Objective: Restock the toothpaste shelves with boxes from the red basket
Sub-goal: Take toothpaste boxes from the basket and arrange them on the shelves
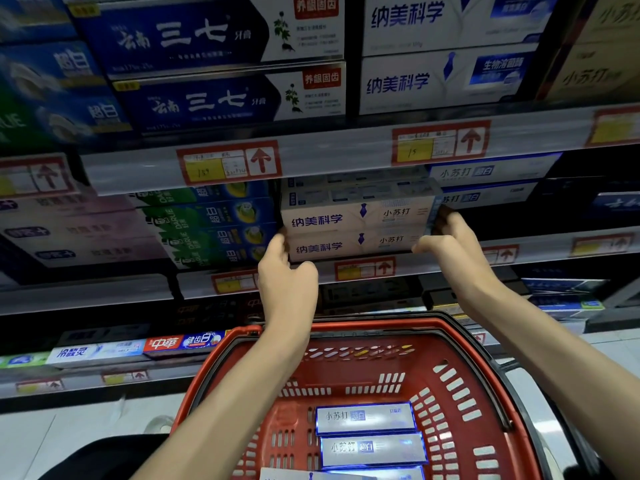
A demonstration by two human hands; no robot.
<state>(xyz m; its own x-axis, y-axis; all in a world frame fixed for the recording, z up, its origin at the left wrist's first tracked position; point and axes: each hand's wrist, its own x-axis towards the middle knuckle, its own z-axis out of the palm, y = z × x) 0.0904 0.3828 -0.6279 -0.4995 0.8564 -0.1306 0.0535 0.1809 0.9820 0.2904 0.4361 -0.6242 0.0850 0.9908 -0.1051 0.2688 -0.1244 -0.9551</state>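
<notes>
From my feed, both hands grip a stack of two cream boxes [349, 230] at the front of the middle shelf [547, 252]. It sits just right of the green boxes [207, 230]. The left hand [287, 282] curls round the stack's left end. The right hand [453, 247] clamps the right end with its thumb low on the front. Its fingertips are shadowed, so how far they wrap I cannot tell. Below, the red basket [460, 344] holds blue-and-silver boxes [367, 433] lying flat, side by side.
</notes>
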